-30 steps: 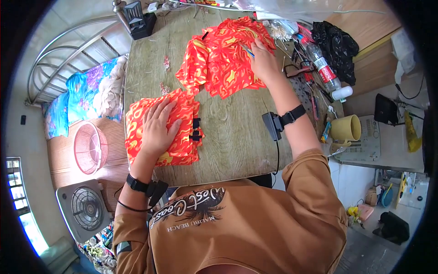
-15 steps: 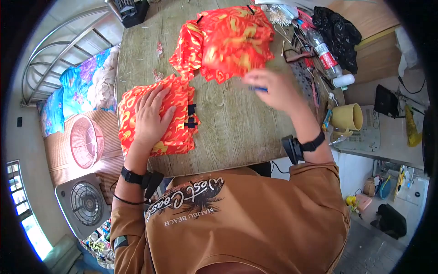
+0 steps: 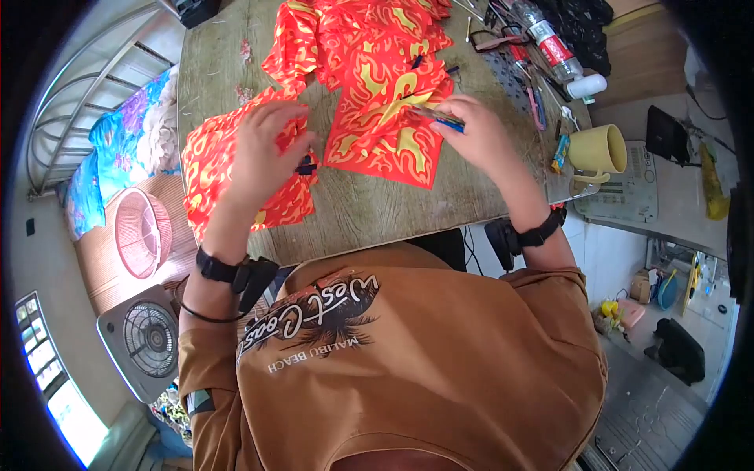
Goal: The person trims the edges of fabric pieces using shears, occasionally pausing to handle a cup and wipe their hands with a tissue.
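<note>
My right hand [image 3: 475, 133] grips a pair of blue-handled thread snips [image 3: 448, 123], whose metal tip points left over a red-and-yellow flame-print fabric piece [image 3: 381, 149]. That piece lies flat at the middle of the table, with dark tabs near its upper right part. My left hand [image 3: 267, 149] is raised over the right part of a stack of matching fabric pieces [image 3: 208, 157]; its fingers are apart and hold nothing. Black tabs stick out from this stack's right side, partly behind the hand. A further pile of flame-print fabric [image 3: 345, 35] lies beyond.
On the right of the wooden table [image 3: 369, 212] are a plastic bottle [image 3: 550, 43], glasses [image 3: 503, 39], a white container [image 3: 587, 86] and several slim tools. A yellow mug [image 3: 597, 149] stands at the right edge. A fan [image 3: 145, 337] and pink basket [image 3: 141, 231] are left.
A single flame-print piece now lies below the far pile. My left hand has lifted from flat on the stack. My right hand has moved the snips over the single piece. The view has shifted.
</note>
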A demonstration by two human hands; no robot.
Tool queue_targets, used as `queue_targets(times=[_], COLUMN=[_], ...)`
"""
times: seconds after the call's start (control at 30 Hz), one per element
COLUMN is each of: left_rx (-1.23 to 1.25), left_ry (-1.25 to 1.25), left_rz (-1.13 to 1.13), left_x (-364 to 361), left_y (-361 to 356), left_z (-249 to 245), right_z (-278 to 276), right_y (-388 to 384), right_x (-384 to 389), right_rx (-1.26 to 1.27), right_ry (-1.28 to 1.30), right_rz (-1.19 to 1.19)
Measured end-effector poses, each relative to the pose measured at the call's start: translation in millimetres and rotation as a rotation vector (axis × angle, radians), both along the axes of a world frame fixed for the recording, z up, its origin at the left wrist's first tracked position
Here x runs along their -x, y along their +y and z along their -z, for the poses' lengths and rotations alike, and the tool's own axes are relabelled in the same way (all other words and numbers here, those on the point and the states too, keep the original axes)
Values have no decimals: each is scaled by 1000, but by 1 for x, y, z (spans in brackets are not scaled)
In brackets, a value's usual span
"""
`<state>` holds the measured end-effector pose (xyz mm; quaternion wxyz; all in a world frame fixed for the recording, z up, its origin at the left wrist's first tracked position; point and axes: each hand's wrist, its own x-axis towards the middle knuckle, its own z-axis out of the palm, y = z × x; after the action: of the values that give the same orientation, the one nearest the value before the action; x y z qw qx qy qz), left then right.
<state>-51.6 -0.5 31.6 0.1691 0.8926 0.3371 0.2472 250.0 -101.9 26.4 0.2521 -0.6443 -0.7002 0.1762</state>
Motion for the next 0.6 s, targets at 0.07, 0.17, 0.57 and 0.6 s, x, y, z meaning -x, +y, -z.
queue_targets(times=[0.07,0.17,0.57,0.6], left_rx=[59,21,373,374], left_ry=[-60,-55,-332,-394], left_rz=[98,163,-121,-82], left_x=[-22,-45,-67,-71], left_y=[-8,-18,-12,-12], left_z=[-1,9,-17,-20], right_z=[10,13,2,-2], right_y=[5,7,8,6], right_x=[-1,1,9,14], right_rx=[-80,-66,-237,-296], right_ry=[-11,-32,176,253], right_rz=[-12,-7,65,20])
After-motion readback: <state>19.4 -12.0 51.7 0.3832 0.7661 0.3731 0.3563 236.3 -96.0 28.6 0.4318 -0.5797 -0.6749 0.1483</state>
